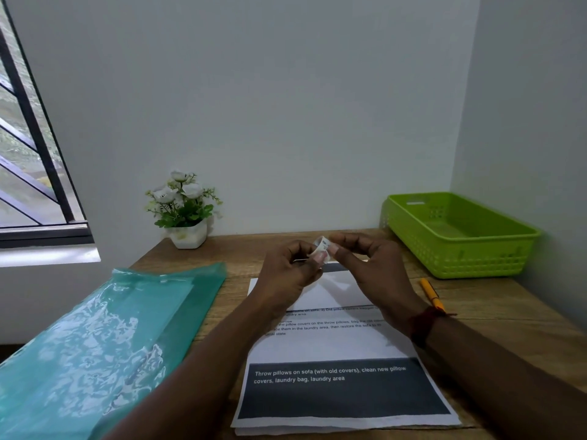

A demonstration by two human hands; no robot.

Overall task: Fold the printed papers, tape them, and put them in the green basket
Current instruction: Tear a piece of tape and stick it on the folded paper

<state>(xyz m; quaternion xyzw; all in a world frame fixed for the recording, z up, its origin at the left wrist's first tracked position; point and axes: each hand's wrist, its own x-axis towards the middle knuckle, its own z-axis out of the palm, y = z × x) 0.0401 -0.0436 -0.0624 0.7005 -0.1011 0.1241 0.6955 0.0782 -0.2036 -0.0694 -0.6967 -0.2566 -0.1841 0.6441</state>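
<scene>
A stack of printed papers [336, 350] lies flat on the wooden desk in front of me, its top sheet showing a dark band with white text. Above the far end of the stack, my left hand [287, 274] and my right hand [374, 268] meet. Both pinch a small roll of clear tape [321, 244] between thumb and fingertips. The green basket [457, 236] stands at the back right corner of the desk, with nothing visible inside it.
A teal plastic folder [104, 338] lies at the left and hangs over the desk edge. A white pot of flowers [185, 211] stands at the back left. An orange pen [430, 295] lies between the papers and the basket. Walls close in behind and right.
</scene>
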